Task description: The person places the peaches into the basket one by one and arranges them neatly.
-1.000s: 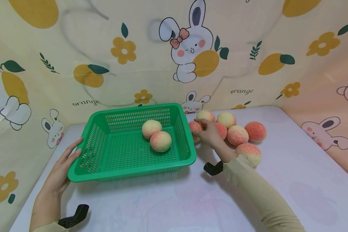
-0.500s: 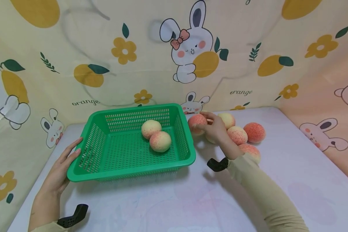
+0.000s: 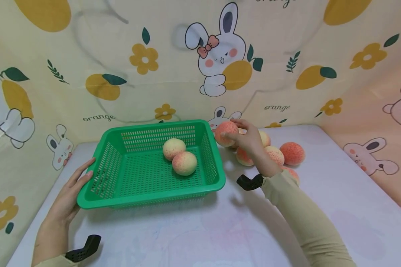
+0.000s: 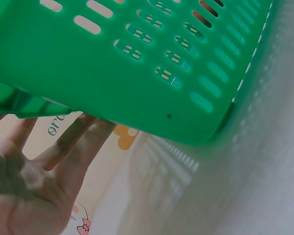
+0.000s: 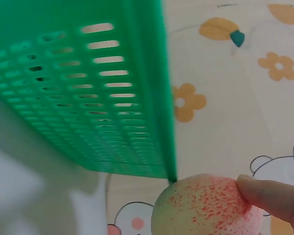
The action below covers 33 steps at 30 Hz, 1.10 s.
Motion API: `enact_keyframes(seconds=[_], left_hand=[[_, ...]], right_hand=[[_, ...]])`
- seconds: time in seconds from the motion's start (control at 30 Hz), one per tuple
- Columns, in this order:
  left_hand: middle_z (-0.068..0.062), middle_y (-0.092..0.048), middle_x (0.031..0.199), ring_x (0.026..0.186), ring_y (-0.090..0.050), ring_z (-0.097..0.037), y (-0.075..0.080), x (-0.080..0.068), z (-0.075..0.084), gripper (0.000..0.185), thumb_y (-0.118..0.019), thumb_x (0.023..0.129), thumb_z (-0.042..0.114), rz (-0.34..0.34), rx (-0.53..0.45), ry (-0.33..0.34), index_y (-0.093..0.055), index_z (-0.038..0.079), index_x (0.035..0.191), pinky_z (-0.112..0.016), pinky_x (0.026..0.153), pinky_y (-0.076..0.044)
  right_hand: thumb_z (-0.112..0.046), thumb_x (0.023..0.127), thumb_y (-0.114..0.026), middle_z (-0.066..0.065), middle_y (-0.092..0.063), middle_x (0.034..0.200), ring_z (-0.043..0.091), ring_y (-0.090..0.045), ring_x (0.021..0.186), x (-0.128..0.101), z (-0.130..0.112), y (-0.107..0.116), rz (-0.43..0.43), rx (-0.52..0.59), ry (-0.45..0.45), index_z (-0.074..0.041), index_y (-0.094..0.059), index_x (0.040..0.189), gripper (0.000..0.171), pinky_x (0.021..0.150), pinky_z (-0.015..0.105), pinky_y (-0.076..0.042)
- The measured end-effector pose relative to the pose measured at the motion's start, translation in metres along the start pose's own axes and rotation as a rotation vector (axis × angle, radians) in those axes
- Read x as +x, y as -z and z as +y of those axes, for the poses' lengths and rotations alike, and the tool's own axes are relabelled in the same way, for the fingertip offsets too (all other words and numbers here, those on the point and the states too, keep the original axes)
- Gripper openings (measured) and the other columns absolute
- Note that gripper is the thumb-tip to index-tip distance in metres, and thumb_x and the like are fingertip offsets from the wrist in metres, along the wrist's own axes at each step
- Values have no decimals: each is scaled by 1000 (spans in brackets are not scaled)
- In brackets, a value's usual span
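Note:
My right hand [image 3: 250, 141] grips a red-and-cream speckled peach [image 3: 226, 133], lifted just beyond the right rim of a green plastic basket [image 3: 147, 198]. In the right wrist view, the thumb [image 5: 274, 196] presses the side of that peach [image 5: 201, 205] near the basket's wall; the other fingers are hidden. My left hand [image 3: 63, 196] holds the basket's left rim, two fingertips showing on top. Seen from the left wrist, other fingers of the left hand [image 4: 34, 181] reach under the rim. Inside the basket, a pale peach [image 3: 173, 149] touches a pinker peach [image 3: 185, 163].
Right of the basket several more peaches lie on the white table [image 3: 200, 237], among them a red peach [image 3: 292, 153] and a speckled peach [image 3: 275, 155]; the right hand and forearm partly cover some. A printed cloth [image 3: 167, 89] stands behind the table.
My right hand has taken hold of the red-and-cream peach and raised it off the table beside the basket's rim. The left hand and the basket stay in place.

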<state>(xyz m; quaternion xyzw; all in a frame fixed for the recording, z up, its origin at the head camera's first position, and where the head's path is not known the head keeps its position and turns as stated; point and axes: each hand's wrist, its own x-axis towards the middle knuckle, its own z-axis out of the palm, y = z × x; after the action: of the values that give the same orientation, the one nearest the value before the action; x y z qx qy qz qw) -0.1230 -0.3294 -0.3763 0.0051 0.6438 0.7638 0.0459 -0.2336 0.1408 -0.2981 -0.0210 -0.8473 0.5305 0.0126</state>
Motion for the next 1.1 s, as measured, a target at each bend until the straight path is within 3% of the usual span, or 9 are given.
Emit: enact_keyframes(seconds=[0.13, 0.33, 0.43, 0.67, 0.93, 1.1], left_hand=[[13, -60, 110, 79, -68, -9, 1, -1, 0, 42, -42, 104, 21, -14, -3, -9, -41, 36, 142, -26, 63, -58], [14, -59, 110, 80, -68, -9, 1, -1, 1, 42, -42, 103, 22, -7, 5, -5, -41, 37, 142, -27, 63, -58], [15, -58, 111, 81, -68, -9, 1, -2, 1, 42, -42, 103, 22, -7, 2, -3, -41, 37, 143, -27, 64, -58], [15, -59, 110, 81, -68, -9, -1, -1, 1, 42, -44, 103, 22, 8, 1, 7, -41, 37, 143, -27, 64, -58], [14, -61, 109, 80, -68, -9, 0, -1, 1, 41, -44, 103, 22, -3, -10, 5, -43, 37, 141, -26, 64, -58], [13, -61, 109, 80, -68, -9, -1, -2, 1, 41, -44, 103, 21, -18, -16, -11, -44, 36, 141, -26, 64, -58]], right_hand=[[-24, 84, -72, 9, -47, 143, 27, -43, 124, 0, -7, 1, -20, 19, 11, -18, -50, 138, 59, 86, 34, -48], [-26, 85, -72, 10, -45, 143, 28, -39, 127, 3, -19, -1, -48, 46, 30, -18, -52, 137, 57, 89, 35, -49], [-26, 85, -72, 11, -45, 143, 27, -44, 123, 4, -26, -4, -62, 65, 28, -18, -52, 138, 57, 86, 35, -53], [-26, 85, -74, 11, -48, 139, 26, -59, 106, 8, -38, -17, -84, 110, 43, -16, -52, 137, 58, 81, 37, -57], [-26, 85, -73, 13, -47, 138, 25, -54, 113, 7, -47, -32, -145, 113, 73, -15, -51, 138, 58, 85, 39, -56], [-22, 84, -75, 13, -49, 135, 23, -57, 102, 10, -51, -46, -160, 167, 66, -14, -54, 135, 56, 80, 36, -57]])
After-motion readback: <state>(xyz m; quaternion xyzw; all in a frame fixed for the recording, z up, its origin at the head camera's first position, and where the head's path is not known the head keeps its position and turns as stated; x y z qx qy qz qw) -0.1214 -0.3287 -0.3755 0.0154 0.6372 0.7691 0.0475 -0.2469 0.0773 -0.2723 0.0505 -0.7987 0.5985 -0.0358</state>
